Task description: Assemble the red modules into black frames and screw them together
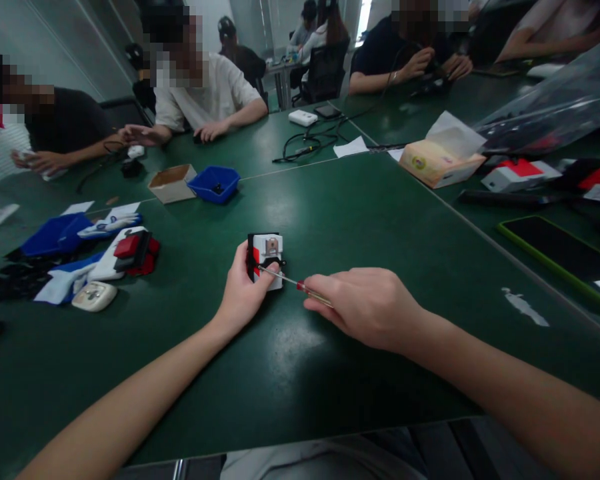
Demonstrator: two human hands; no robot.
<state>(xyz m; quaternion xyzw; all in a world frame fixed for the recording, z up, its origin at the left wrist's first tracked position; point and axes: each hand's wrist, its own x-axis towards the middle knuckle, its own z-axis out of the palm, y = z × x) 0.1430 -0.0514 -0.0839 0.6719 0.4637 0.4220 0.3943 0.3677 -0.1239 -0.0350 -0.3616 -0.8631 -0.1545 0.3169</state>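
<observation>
My left hand is closed around a small white, black and red device on the green table. A metal fitting shows on the upper part of its face, and my thumb presses on the lower part. In my right hand is a screwdriver with a red and clear handle. Its thin shaft points left, and the tip reaches the device's left side near my thumb. Whether the tip sits in a screw is too small to tell.
A blue bin and a cardboard box stand beyond my hands. Gloves, red-black parts and a beige object lie left. To the right are a tissue pack and a green-edged phone. Several people sit around.
</observation>
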